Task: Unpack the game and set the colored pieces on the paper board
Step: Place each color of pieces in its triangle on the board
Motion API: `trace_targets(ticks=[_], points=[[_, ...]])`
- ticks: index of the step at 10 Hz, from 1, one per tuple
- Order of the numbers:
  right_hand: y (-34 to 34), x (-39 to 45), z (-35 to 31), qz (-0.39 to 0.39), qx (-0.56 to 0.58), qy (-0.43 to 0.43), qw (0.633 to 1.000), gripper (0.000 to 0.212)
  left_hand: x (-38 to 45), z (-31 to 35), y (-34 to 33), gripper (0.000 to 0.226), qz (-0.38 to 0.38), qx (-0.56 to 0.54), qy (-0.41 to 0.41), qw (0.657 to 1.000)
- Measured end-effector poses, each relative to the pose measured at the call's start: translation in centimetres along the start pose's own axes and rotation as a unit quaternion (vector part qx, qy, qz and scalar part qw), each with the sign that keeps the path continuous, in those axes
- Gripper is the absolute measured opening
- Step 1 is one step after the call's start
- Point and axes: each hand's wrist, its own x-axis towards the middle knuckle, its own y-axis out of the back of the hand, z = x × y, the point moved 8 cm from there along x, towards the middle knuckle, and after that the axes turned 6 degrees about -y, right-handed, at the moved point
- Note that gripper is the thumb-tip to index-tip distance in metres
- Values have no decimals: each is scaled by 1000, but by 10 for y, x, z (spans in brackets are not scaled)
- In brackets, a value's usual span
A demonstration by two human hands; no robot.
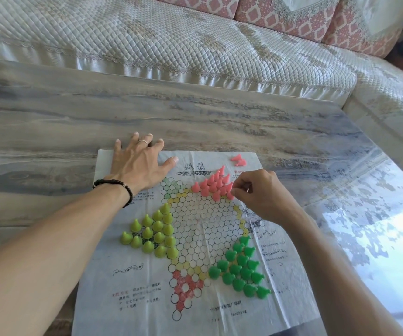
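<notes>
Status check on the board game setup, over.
Left hand flat, pinning paper board. Right hand pinching a pink piece at the pink cluster. Two loose pink pieces wait. Nothing blocking.

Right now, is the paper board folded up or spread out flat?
Spread out flat. The paper board lies open on the table, its whole star showing, with the left hand pressing its far corner.

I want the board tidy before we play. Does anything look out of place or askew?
Yes. Two pink pieces lie tipped over near the far edge of the paper board, outside the printed circles, apart from the standing pink cluster. The paper is also creased.
</notes>
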Motion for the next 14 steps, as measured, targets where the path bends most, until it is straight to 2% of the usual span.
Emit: trace_targets(ticks=[1,2,3,4,5,8,11,12,14], points=[[10,3,4,25,14,2,1000,6,0,-1,0,73,0,1,1,1000],[22,14,15,78,9,-10,997,13,0,0,0,73,0,2,0,1000],[24,31,27,130,-22,-34,991,23,0,0,0,74,1,2,0,1000],[15,42,22,145,-91,5,985,30,0,-1,0,73,2,6,1,1000],[5,48,13,129,-138,45,981,26,-1,0,-1,74,0,10,1,1000],[2,37,25,80,-138,2,987,24,-1,2,2,73,-4,5,4,1000],[8,-7,24,63,42,-23,997,8,0,1,0,76,-1,-4,2,1000],[6,-21,27,74,52,-25,996,3,0,0,0,76,-2,-6,3,1000],[13,-30,26,90,30,-23,995,7,0,0,1,76,-1,-3,3,1000]])
